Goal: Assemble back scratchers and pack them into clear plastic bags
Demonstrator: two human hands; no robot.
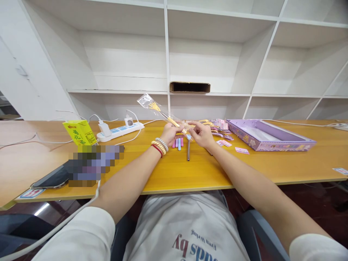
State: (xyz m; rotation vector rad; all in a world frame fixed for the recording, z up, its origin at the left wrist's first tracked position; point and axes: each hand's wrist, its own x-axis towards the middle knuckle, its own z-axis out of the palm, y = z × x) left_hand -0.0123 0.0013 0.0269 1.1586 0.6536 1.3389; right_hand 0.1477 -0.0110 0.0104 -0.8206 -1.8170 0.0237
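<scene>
A clear plastic sleeve (144, 101) holds a thin rod with a yellow hand-shaped end (154, 106) and a yellow handle. My left hand (170, 134) is closed on the sleeved rod near its handle. Fingers of my right hand (201, 134) pinch the lower right end of the sleeve. Below my hands, a metal rod with a light blue end (188, 148) lies on the table. Beside it are several pink, purple and blue handles (179, 144), partly hidden by my left hand.
Packaged items (217, 127) and small pink cards (241, 150) lie right of my hands, near a purple box (285, 146). On the left are a power strip (119, 131), a yellow-green carton (80, 132) and a phone (51, 176). A cardboard box (190, 87) sits on the shelf.
</scene>
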